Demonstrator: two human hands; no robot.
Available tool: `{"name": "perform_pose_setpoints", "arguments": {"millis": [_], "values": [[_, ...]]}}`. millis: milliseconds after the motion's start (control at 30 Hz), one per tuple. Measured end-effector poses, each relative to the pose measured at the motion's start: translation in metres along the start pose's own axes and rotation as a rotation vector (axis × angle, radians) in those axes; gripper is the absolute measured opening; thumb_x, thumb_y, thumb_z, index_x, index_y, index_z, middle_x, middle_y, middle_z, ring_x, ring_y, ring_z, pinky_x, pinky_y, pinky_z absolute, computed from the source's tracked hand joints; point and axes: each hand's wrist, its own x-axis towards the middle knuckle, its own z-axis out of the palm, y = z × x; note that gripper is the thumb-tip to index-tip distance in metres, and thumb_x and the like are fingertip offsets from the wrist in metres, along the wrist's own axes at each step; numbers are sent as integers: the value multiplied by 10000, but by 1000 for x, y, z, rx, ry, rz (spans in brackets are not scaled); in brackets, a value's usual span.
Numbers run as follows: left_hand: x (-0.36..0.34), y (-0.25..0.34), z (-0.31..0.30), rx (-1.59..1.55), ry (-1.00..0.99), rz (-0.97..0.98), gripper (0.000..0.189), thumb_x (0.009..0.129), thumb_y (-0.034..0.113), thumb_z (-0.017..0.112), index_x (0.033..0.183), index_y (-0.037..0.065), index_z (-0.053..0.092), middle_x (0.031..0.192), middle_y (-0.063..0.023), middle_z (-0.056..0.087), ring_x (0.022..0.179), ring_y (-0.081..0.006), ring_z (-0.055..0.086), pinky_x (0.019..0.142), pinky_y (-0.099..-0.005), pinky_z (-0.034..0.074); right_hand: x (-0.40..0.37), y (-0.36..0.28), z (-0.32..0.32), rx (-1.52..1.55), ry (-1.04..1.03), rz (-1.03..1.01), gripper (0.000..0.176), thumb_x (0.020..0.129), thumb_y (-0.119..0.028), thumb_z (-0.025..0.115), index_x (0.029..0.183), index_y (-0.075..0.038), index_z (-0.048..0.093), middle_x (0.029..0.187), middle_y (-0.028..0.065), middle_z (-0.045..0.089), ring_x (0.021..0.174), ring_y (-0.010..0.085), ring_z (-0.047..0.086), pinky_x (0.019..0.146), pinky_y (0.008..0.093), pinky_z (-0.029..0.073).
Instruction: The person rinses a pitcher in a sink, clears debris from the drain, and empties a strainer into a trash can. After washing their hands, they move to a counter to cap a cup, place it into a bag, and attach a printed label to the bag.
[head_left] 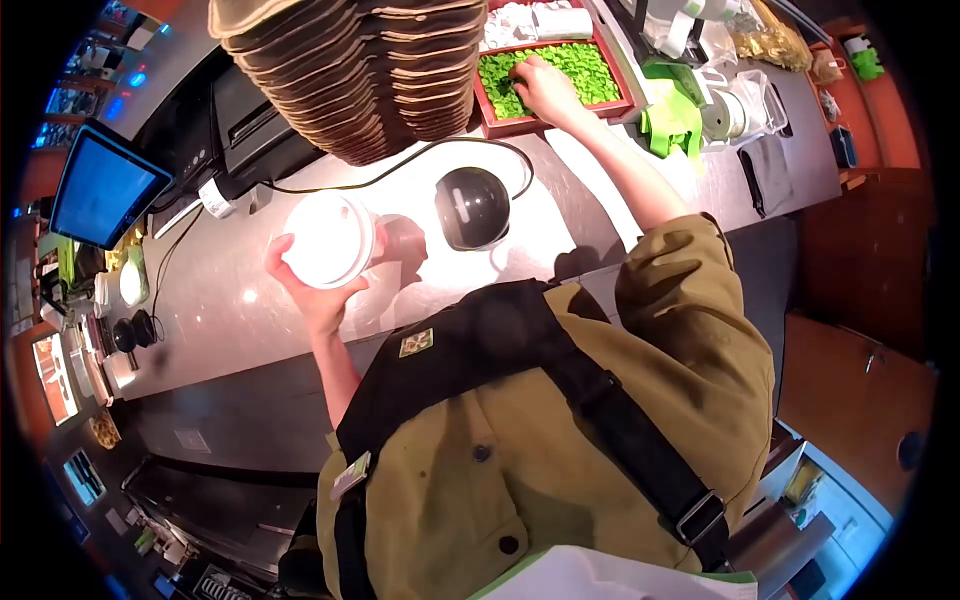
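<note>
My left hand (318, 303) is wrapped around a white cup (328, 238) with a white lid, held above the metal counter. My right hand (545, 90) reaches into a red-rimmed box (622, 80) full of small bright green pieces (583, 68). Its fingers are curled down with their tips among the pieces, and whatever is between them is hidden. On the counter between my hands sits a shiny black dome-shaped device (473, 208) with a cable running behind it.
Tall stacks of brown cardboard carriers (360, 80) rise behind the cup. A blue-lit screen (105, 190) stands at the left, near a black machine (250, 120). Ribbon rolls (722, 115), green ribbon (670, 120) and a dark pouch (768, 175) lie at the right.
</note>
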Motion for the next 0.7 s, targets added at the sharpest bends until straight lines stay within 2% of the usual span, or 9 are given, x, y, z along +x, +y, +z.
{"name": "perform_pose_setpoints", "arguments": {"millis": [133, 267, 400, 467, 500, 533, 600, 633, 700], "values": [[2, 1, 15, -115, -26, -70, 985, 426, 392, 836, 1176, 117, 259, 1113, -74, 348, 1059, -228, 393, 871, -363, 376, 13, 14, 16, -149, -92, -11, 176, 719, -125, 582, 858, -20, 559, 835, 173, 535, 806, 339, 545, 695, 422, 438], [19, -9, -17, 57, -328, -129, 987, 434, 370, 830, 1198, 108, 263, 1172, -104, 346, 1090, -254, 382, 901, -367, 358, 8, 15, 8, -132, 64, -64, 171, 727, -114, 568, 823, -6, 477, 768, 190, 530, 751, 358, 540, 639, 435, 428], [50, 27, -38, 433, -590, -25, 931, 507, 242, 797, 1264, 104, 272, 1236, -149, 326, 1169, -288, 332, 954, -378, 306, 9, 4, -23, 89, 255, 76, 262, 725, -52, 521, 984, -18, 504, 717, 165, 570, 661, 310, 569, 614, 377, 443], [48, 41, -47, 542, -614, -63, 936, 536, 231, 774, 1303, 103, 254, 1247, -139, 312, 1174, -281, 325, 966, -370, 290, -1, -11, -50, 141, 359, -28, 256, 756, -66, 509, 1006, -58, 561, 718, 143, 586, 626, 215, 580, 606, 313, 449], [40, 47, -50, 387, -603, -119, 1024, 555, 226, 765, 1346, 94, 129, 1254, -152, 298, 1160, -303, 333, 969, -384, 283, -8, -18, -61, 141, 299, -9, 207, 773, -57, 497, 960, -34, 582, 732, 115, 598, 642, 137, 575, 601, 269, 446], [29, 45, -44, 236, -460, -110, 1016, 556, 218, 765, 1336, 79, 129, 1247, -155, 302, 1158, -306, 332, 968, -389, 283, -15, -31, -70, 298, 230, 57, 168, 800, -56, 500, 933, 0, 586, 747, 80, 605, 660, 95, 565, 596, 225, 446], [8, 29, -15, -60, -192, -83, 1000, 559, 203, 766, 1315, 49, 129, 1232, -162, 310, 1155, -310, 330, 967, -400, 285, -31, -88, -91, 643, 58, 102, 136, 825, -55, 519, 907, 25, 591, 779, 47, 609, 669, 98, 568, 603, 203, 462], [2, 23, 1, -27, -83, -116, 983, 557, 200, 768, 1297, 40, 140, 1222, -164, 315, 1145, -303, 344, 954, -396, 307, -38, -113, -96, 749, -52, 119, 156, 799, -73, 539, 920, 4, 600, 838, 80, 610, 785, 118, 577, 690, 229, 450], [-1, 19, 26, -20, 83, -168, 939, 558, 186, 770, 1260, 28, 167, 1202, -168, 325, 1122, -288, 373, 925, -385, 350, -35, -159, -93, 590, -92, -359, 135, 739, -62, 583, 863, -26, 620, 875, 91, 553, 816, 161, 542, 715, 261, 429]]}}
